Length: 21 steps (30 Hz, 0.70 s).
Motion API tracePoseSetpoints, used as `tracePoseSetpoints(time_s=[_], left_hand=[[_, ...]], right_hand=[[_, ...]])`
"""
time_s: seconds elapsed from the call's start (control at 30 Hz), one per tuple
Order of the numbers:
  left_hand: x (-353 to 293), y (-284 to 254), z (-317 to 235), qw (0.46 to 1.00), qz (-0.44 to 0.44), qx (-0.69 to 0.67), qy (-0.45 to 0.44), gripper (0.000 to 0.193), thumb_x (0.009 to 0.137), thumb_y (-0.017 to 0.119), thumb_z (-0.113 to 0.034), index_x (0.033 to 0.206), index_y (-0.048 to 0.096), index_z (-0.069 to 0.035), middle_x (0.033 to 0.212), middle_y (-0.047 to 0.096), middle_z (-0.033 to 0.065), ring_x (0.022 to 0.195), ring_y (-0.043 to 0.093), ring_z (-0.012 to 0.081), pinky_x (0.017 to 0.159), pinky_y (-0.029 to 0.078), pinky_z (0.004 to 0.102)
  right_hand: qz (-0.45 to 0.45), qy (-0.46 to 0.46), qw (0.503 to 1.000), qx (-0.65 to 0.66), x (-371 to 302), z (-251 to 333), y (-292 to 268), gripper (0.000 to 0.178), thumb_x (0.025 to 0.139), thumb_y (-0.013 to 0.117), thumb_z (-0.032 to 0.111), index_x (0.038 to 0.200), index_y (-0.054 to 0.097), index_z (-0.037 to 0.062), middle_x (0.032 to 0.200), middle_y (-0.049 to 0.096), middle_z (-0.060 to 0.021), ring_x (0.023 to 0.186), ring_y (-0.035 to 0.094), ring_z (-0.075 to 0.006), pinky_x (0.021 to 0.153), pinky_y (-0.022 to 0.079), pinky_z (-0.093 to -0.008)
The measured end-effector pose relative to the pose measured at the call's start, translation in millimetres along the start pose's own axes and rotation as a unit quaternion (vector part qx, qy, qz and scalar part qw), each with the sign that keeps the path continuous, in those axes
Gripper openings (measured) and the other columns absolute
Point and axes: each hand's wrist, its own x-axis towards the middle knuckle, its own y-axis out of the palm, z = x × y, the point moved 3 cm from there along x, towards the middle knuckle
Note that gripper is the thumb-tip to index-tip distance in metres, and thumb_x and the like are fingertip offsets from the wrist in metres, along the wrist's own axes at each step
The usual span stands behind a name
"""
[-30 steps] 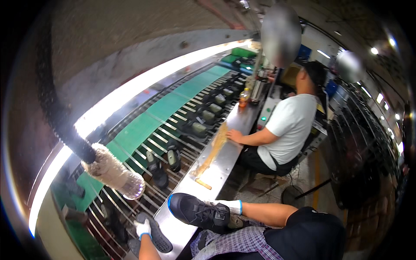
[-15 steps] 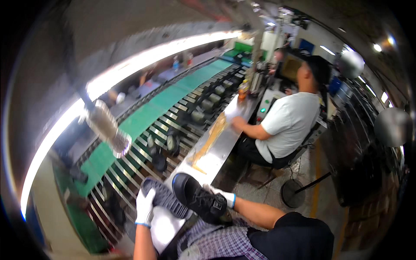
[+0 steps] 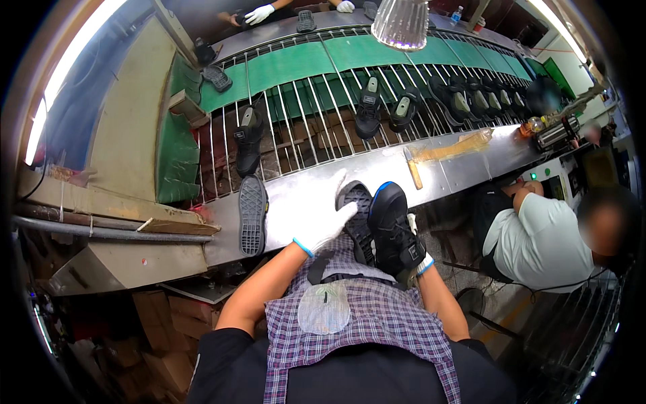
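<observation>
Nearest the camera, the wearer's checked apron [image 3: 383, 322] carries a pale round patch on its front. Beyond its edge, two white-gloved hands with blue cuffs stand a little apart, on either side of the workpieces. The right hand [image 3: 424, 263] is clamped on a black laced shoe [image 3: 391, 232], toe pointing away, with a blue line at the toe edge. The left hand [image 3: 325, 227] is spread, its thumb at the left edge of a grey sole [image 3: 356, 205]; whether it grips firmly cannot be told. This sole lies just beside the shoe, tread upward. On the metal counter [image 3: 296, 195], toward its left end, rests a second grey sole [image 3: 252, 215], tread up. Farther right lie a tool with a wooden handle [image 3: 415, 176] and a brownish strip [image 3: 457, 146]. A co-worker in a white shirt [image 3: 538, 236] is positioned at the right. Past the counter, a rack of metal rods [image 3: 289, 124] bears a single black shoe [image 3: 249, 141] at left, a pair mid-rack and a row at right. Behind runs a green belt [image 3: 289, 67]; at the far side, another person's gloved hand [image 3: 259, 13] shows near an upright grey sole [image 3: 306, 21].
</observation>
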Motion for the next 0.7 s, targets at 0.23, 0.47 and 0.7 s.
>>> tracePoseSetpoints(time_s=[0.23,0.47,0.7], left_hand=[[-1,2,-9,0.989,0.065,-0.13,0.009,0.048,0.099,0.066,-0.028,0.146,0.065,-0.013,0.132,0.071,0.0158,0.112,0.07,0.0283,0.101,0.054,0.0386],[-11,37,23,0.945,0.119,-0.304,-0.008,0.07,0.098,0.072,-0.036,0.155,0.05,-0.003,0.149,0.057,0.018,0.141,0.052,0.0294,0.121,0.04,0.0436],[-27,36,7,0.953,0.157,-0.259,0.016,0.109,0.071,0.099,-0.037,0.158,0.042,-0.002,0.156,0.05,0.0196,0.147,0.047,0.0346,0.126,0.035,0.046]], right_hand=[[-0.262,0.028,0.96,-0.099,-13,-17,86,0.081,0.108,0.041,0.068,0.159,0.046,0.0055,0.155,0.056,-0.0194,0.138,0.059,-0.0307,0.118,0.05,-0.0443],[-0.344,0.058,0.936,-0.047,-24,-47,71,0.072,0.114,0.037,0.057,0.159,0.045,0.002,0.157,0.054,-0.0177,0.139,0.058,-0.0283,0.118,0.049,-0.0405],[-0.312,0.061,0.946,-0.06,-34,-55,76,0.071,0.114,0.036,0.055,0.161,0.041,0.0023,0.158,0.053,-0.017,0.14,0.057,-0.0264,0.12,0.048,-0.04]])
